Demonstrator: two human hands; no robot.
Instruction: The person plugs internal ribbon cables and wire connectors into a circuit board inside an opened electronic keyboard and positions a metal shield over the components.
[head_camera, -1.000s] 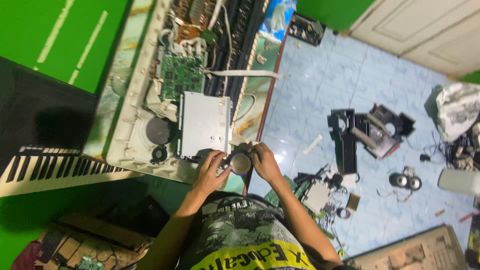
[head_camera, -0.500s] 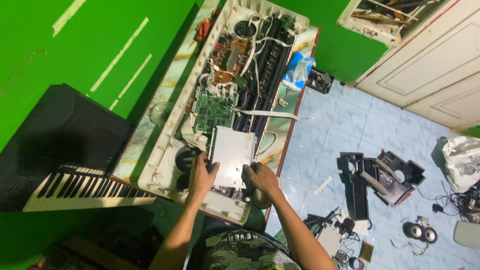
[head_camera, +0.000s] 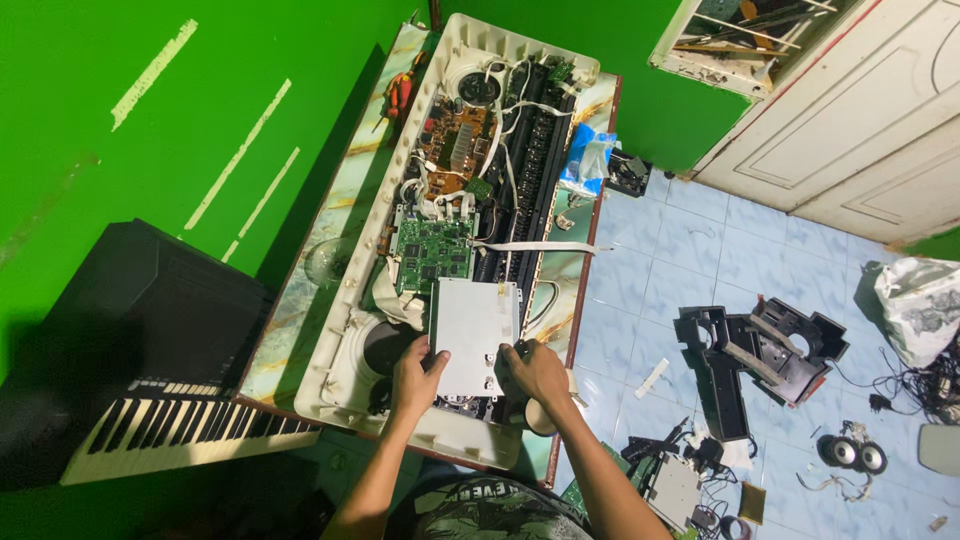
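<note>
From the head camera, an opened keyboard case lies face down along a marble-patterned table, its near end close to the person. The left hand grips the near left corner of a grey metal plate, fingers curled over its edge. The right hand is clenched around a dark round part at the plate's near right corner; what that part is, I cannot tell. The plate sits just near of a green circuit board, with a brown circuit board farther away and a flat white ribbon cable crossing to the right.

To handle the plate well, I judge both hands should lift or shift it evenly, keeping it level and off the green board and cables. A separate piano keyboard lies at the near left, black plastic parts on the tiled floor to the right.
</note>
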